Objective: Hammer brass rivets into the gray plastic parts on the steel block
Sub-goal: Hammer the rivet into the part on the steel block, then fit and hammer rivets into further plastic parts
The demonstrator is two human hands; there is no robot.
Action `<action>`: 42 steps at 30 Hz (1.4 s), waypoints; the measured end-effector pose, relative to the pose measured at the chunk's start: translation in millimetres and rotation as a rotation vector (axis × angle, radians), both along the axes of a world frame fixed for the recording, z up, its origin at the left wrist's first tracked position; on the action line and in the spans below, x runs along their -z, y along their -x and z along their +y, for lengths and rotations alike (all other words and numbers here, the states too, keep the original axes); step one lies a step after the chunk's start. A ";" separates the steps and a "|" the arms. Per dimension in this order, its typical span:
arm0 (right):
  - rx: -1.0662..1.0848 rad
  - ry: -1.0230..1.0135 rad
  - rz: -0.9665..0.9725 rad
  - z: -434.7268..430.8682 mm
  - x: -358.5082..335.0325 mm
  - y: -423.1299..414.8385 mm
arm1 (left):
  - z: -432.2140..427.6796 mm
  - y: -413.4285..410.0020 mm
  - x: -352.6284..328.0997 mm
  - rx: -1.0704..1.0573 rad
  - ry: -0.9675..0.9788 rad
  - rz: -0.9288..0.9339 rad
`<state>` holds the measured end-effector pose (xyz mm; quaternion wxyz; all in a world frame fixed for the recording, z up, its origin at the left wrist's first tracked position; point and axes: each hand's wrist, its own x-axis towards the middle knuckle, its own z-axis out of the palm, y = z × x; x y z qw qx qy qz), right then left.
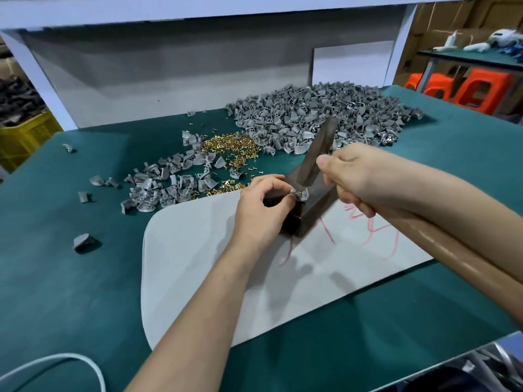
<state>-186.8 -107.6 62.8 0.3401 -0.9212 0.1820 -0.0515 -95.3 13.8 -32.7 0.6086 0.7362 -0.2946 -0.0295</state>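
Left hand (261, 207) pinches 1 gray part (301, 194) on the steel block (311, 213) beneath its fingertips. The brass rivet (295, 192) seems seated, but it is blurred. Right hand (357, 176) grips the hammer (318, 151), head raised just above. Strike square and short, with fingertips clear.

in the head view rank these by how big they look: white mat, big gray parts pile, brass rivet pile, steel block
1. white mat
2. big gray parts pile
3. brass rivet pile and steel block look about alike; the block is nearer and partly covered, so no ranking between them
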 end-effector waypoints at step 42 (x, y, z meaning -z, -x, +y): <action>0.508 0.213 0.176 -79.2 63.4 -25.7 | 0.2 3.0 4.0 -0.026 0.130 0.148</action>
